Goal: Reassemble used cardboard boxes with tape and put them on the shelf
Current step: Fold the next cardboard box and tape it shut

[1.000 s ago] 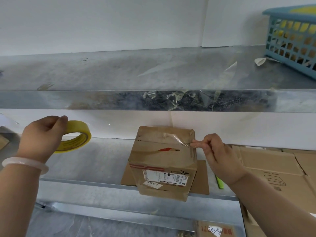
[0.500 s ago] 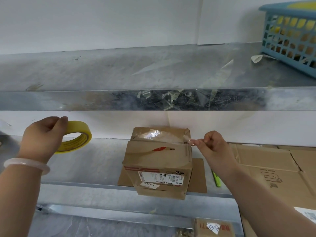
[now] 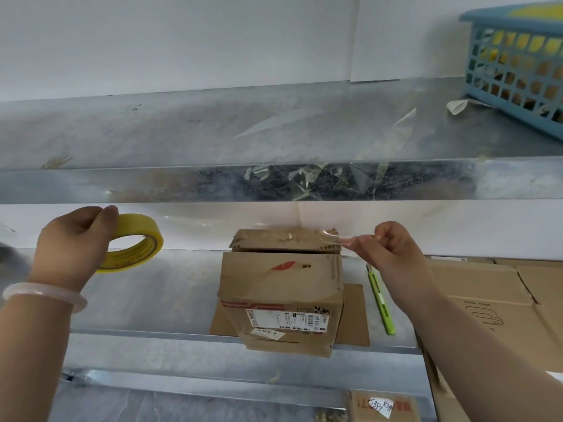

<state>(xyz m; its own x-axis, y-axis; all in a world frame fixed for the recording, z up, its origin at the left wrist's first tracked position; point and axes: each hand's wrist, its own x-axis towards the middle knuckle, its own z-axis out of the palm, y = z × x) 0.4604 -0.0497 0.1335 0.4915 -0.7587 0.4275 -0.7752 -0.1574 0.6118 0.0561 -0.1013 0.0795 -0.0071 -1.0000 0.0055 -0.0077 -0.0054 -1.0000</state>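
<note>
A small used cardboard box [image 3: 280,296] stands on the middle metal shelf [image 3: 158,293], on a flat piece of cardboard [image 3: 353,318], its front hanging over the shelf edge. My left hand [image 3: 74,242] holds a yellow roll of tape [image 3: 134,243] up at the left. A clear strip of tape [image 3: 330,236] runs from the roll across the box's far top edge to my right hand [image 3: 388,249], which pinches its free end just right of the box.
A green utility knife [image 3: 382,303] lies right of the box. Flattened cardboard boxes [image 3: 487,300] are stacked at the right. The upper shelf [image 3: 213,132] carries a blue plastic basket [image 3: 518,65] and stuck tape scraps [image 3: 307,181] on its front edge.
My right hand has pulled the tape end up and to the right, off the box's top face. The view has tilted slightly; the left hand stays holding the roll.
</note>
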